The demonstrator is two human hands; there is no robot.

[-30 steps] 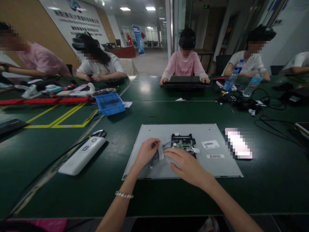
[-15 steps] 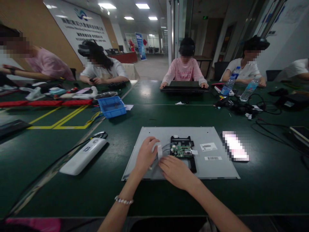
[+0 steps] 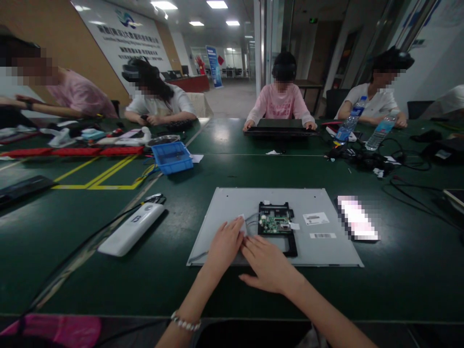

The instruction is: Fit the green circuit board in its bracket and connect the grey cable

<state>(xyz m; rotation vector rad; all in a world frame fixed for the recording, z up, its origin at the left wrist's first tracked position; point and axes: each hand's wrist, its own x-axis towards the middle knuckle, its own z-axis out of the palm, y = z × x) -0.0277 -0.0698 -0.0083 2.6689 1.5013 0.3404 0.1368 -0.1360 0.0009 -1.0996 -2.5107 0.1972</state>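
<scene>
A grey flat metal-backed panel (image 3: 232,200) lies on the table in front of me. My left hand (image 3: 225,244) rests flat on its left half, fingers stretched out over a white strip of tape (image 3: 242,218) that shows only at the fingertips. Close against it, my right hand (image 3: 266,265) lies palm down with fingers extended and thumb apart, its fingertips beside the left fingers. Thin grey wires (image 3: 252,218) run from under the left hand to a green circuit board (image 3: 274,224) in a black plastic frame (image 3: 292,246). Another wire end (image 3: 199,256) sticks out left of my left wrist.
A white power bank (image 3: 132,229) with a black cable lies left of the panel, a lit phone (image 3: 358,218) right of it. Farther off are a blue basket (image 3: 173,164), water bottles (image 3: 380,133) and tangled black cables (image 3: 362,162). Several people sit across the table.
My left hand has gone from holding up the white tape strip to lying flat over it. The right hand's thumb now shows spread out. The view has shifted slightly.
</scene>
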